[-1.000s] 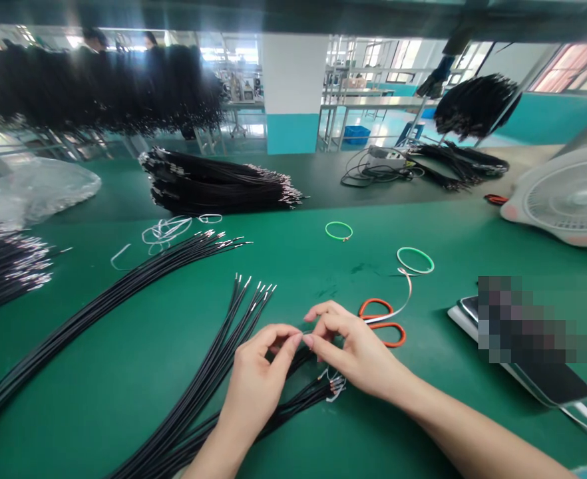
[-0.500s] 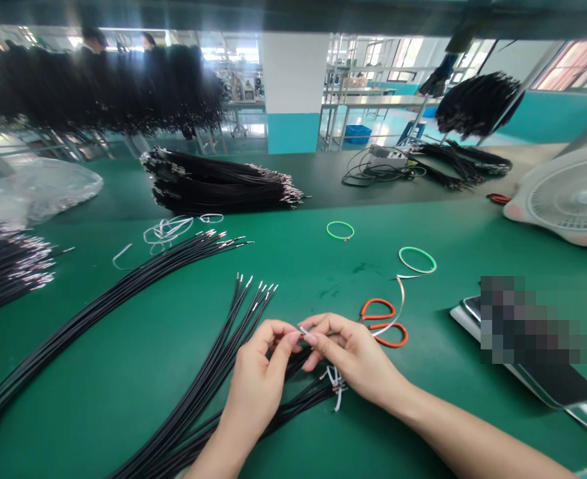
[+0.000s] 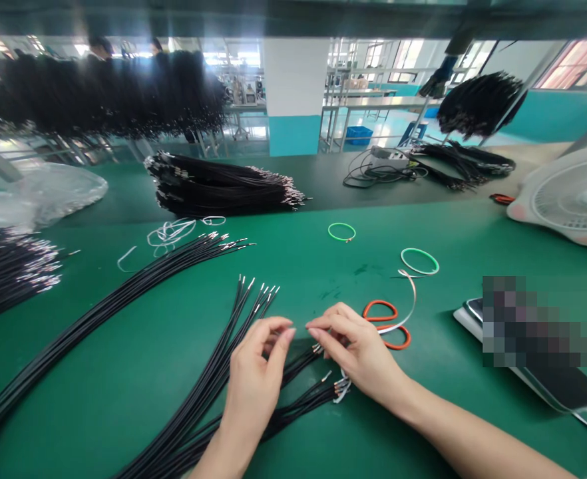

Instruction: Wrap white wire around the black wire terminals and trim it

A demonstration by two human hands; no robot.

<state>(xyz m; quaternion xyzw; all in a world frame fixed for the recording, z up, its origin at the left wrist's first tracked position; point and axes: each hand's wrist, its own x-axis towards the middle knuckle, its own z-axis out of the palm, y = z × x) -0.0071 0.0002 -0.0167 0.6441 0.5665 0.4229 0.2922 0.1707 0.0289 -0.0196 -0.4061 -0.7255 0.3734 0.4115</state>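
My left hand (image 3: pixel 258 362) has its thumb and index finger drawn together at the tips; anything between them is too small to make out. Across a narrow gap, my right hand (image 3: pixel 361 346) pinches with thumb and index finger, its grip likewise unclear. A white strip (image 3: pixel 414 299) runs from behind the right hand to a green-and-white ring (image 3: pixel 420 261). Below the hands lie black cables (image 3: pixel 298 419) with a white tie (image 3: pixel 342 387) near their ends. Another cable bundle (image 3: pixel 208 359) with bare metal tips lies left of my left hand. Orange-handled scissors (image 3: pixel 397 336) rest beside the right hand, blades hidden.
A long cable bundle (image 3: pixel 98 299) curves across the left. A thick cable stack (image 3: pixel 223 183) lies at the back. A green ring (image 3: pixel 342 232) and white string loops (image 3: pixel 171 232) lie mid-table. At right are a phone (image 3: pixel 548 372) and a white fan (image 3: pixel 573 196).
My hands have separated slightly, opening a gap between their fingertips. The white strip's curve has shifted right, and the tied cable ends below show more clearly.
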